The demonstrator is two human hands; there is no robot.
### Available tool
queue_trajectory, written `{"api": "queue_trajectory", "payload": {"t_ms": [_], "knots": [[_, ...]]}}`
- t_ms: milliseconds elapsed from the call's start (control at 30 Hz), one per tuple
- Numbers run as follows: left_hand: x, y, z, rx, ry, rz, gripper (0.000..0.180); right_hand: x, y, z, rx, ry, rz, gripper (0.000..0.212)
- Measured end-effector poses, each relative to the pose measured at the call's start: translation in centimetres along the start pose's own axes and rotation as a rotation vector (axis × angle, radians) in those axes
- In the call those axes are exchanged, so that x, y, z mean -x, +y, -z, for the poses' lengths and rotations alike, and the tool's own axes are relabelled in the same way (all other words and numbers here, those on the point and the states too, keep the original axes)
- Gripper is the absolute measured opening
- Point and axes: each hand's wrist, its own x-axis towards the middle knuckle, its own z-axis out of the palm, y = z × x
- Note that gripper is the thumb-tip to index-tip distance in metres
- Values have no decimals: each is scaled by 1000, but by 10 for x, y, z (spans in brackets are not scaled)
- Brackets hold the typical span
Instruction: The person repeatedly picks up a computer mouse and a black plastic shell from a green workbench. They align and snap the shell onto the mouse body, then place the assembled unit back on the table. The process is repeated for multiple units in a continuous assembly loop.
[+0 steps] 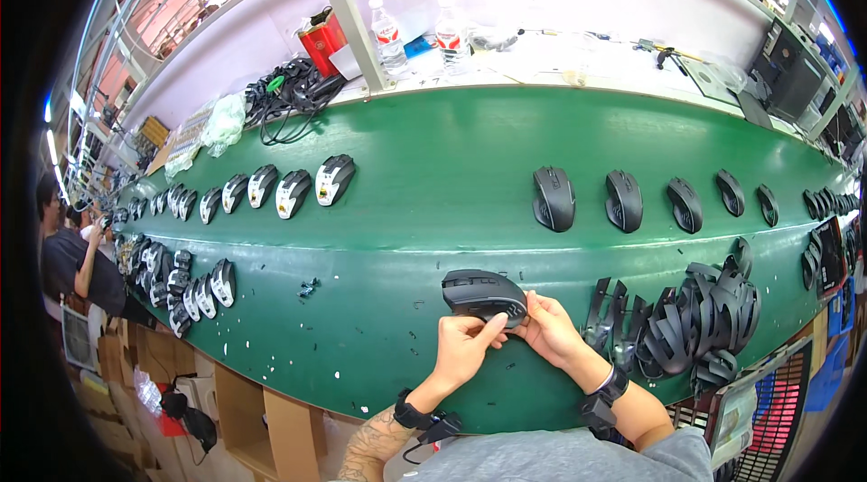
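A black computer mouse [479, 289] is held just above the green table, its body pointing left and its rounded end toward the right. Closed around its near side is my left hand [462, 348], with the thumb pressed near the patterned part. My right hand [549, 330] pinches the mouse at its right end, fingertips close to my left thumb. Whether a small part sits between the fingertips is hidden. To the right of my hands lies a pile of curved black plastic shells [700, 319], with more narrow black pieces [614, 319] beside it.
Beyond my hands, black mice [554, 198] stand in a row on the right, and mice with white sides [335, 179] on the left. Small black bits [309, 288] lie on the green table [424, 148]. Bottles [388, 37] stand at the back; a co-worker [77, 256] is far left.
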Motion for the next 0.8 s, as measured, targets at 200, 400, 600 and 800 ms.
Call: {"api": "queue_trajectory", "payload": {"t_ms": [200, 400, 600, 800], "knots": [[-8, 6, -2, 41, -30, 105, 31, 2, -3, -7, 24, 127, 39, 40], [-64, 3, 16, -1, -68, 138, 35, 7, 3, -6, 15, 154, 43, 57], [-164, 3, 42, -172, -434, 225, 35, 5, 5, -2, 159, 155, 102, 54], [-185, 12, 33, -1107, -95, -234, 26, 7, 15, -4, 229, 153, 234, 39]]}}
